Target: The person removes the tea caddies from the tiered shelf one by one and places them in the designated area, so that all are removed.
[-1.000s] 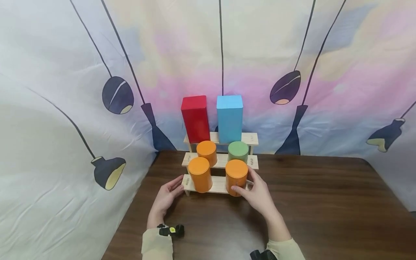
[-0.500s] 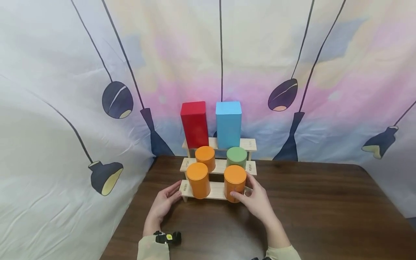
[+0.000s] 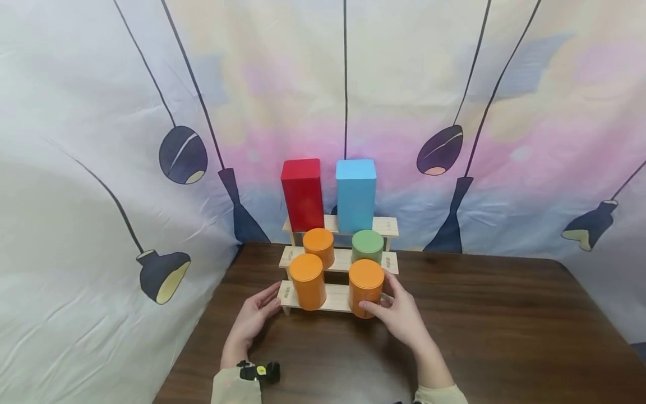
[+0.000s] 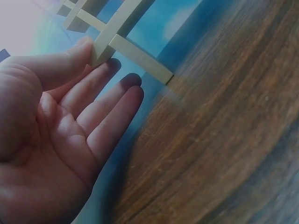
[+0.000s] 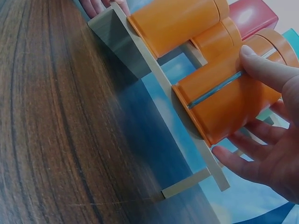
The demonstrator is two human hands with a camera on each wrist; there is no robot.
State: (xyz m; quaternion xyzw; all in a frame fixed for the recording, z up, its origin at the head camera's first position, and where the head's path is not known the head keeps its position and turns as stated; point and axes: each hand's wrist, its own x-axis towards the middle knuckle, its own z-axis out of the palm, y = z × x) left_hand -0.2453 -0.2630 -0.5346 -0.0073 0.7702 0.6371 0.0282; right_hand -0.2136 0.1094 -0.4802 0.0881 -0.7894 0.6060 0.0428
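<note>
"Head view?"
"I have the right hand (image 3: 398,317) pinching an orange can (image 3: 365,289) at the right end of the lowest shelf (image 3: 337,297), with a second orange can (image 3: 308,283) to its left and a red box (image 3: 303,196) and a blue box (image 3: 355,196) on top."
"Left wrist?"
"I see the left hand (image 4: 53,126) pinching the shelf's end above the tabletop (image 4: 224,121)."
"Right wrist?"
"I see the thumb on the gripped can's side, its base at the shelf's edge."
</note>
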